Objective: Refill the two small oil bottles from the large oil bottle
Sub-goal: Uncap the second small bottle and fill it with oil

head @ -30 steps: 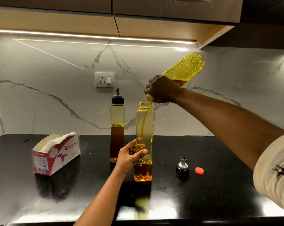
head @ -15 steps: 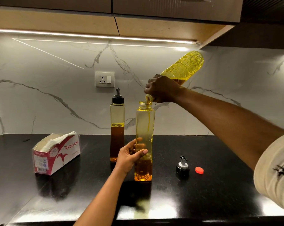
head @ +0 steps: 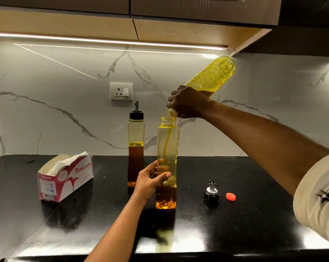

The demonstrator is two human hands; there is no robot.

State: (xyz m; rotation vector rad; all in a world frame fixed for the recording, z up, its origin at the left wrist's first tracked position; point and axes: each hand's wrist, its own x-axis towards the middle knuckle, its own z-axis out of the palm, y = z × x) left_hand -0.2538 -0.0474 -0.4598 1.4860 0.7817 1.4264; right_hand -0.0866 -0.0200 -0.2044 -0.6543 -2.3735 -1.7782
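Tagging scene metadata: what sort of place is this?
Probably a home kitchen: black stone countertop, marble-look backsplash with a wall socket, overhead cabinets with a light strip beneath, and a large oil bottle pouring into a small oil bottle.

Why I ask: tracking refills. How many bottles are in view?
3: the large bottle tilted in the right hand, the open small bottle held by the left hand, the capped small bottle standing behind it.
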